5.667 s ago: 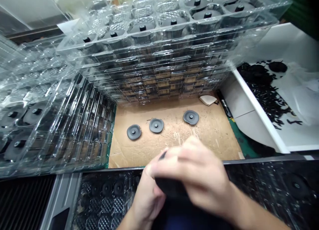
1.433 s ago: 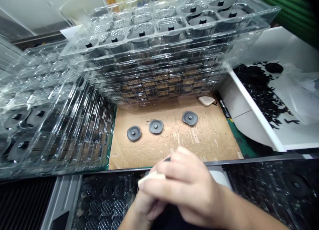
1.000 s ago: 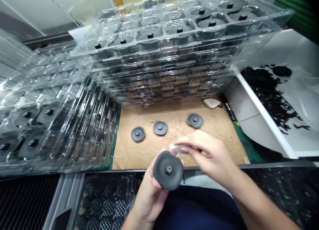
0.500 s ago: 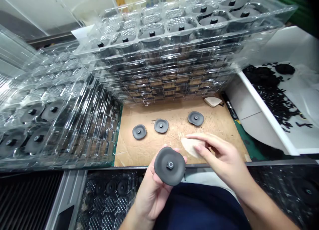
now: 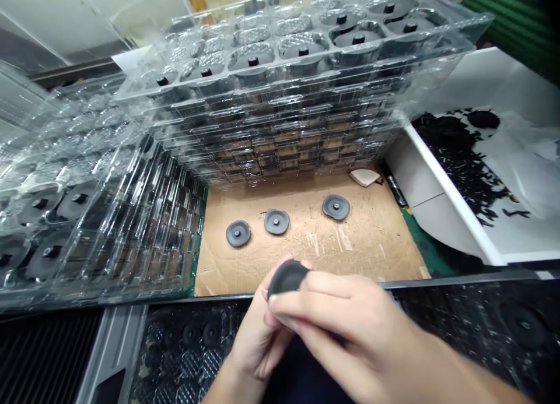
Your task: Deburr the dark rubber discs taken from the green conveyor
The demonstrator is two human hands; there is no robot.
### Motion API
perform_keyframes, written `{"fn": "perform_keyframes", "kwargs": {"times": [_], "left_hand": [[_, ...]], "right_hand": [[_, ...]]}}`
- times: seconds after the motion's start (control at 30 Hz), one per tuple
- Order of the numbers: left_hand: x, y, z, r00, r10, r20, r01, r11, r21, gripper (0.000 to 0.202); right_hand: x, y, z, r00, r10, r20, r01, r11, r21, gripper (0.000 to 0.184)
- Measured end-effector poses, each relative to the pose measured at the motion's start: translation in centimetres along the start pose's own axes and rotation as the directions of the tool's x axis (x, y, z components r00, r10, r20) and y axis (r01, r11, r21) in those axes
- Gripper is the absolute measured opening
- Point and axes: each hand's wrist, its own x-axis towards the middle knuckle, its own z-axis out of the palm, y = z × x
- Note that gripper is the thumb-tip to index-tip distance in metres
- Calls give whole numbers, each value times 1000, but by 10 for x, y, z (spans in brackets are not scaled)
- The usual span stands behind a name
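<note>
My left hand [image 5: 258, 334] is closed around the edge of a dark grey rubber disc [image 5: 286, 276], tilted above the front edge of the cardboard. Over the disc's right side, my right hand [image 5: 345, 311] is closed, with its fingertips pressed to the rim and face. The cream folded pad in that hand half a second ago is now almost wholly hidden by the fingers. On the cardboard [image 5: 301, 258] beyond lie three similar discs: a left one [image 5: 238, 234], a middle one [image 5: 276, 222] and a right one [image 5: 336, 207], each with a small central stud.
Stacked clear plastic trays [image 5: 280, 124] holding discs rise behind the cardboard; another stack [image 5: 109, 217] stands left. On the right, a white bin [image 5: 455, 200] holds black scraps. A second cream folded pad [image 5: 365, 176] and a black marker [image 5: 394, 185] lie at the back right.
My right hand has moved left and down with the cream pad onto the disc. My left hand has tilted the disc. The whole view has shifted slightly.
</note>
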Motion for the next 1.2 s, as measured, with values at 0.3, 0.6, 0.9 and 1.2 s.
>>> {"fn": "perform_keyframes", "kwargs": {"times": [0.3, 0.6, 0.9, 1.2], "left_hand": [[0, -1, -2, 997, -62, 55, 67, 995, -79, 50], [-7, 5, -8, 982, -42, 184, 69, 987, -144, 48], [-6, -1, -8, 983, -5, 186, 22, 996, -90, 55], [-4, -5, -12, 998, 57, 5, -57, 998, 37, 70]], "right_hand": [[-1, 8, -12, 983, -163, -78, 128, 931, -342, 31], [-33, 95, 14, 905, 306, -295, -351, 930, -113, 23], [-35, 65, -3, 906, 278, -318, -344, 923, -173, 20], [-4, 13, -4, 995, 17, -98, -55, 915, -400, 26]]}}
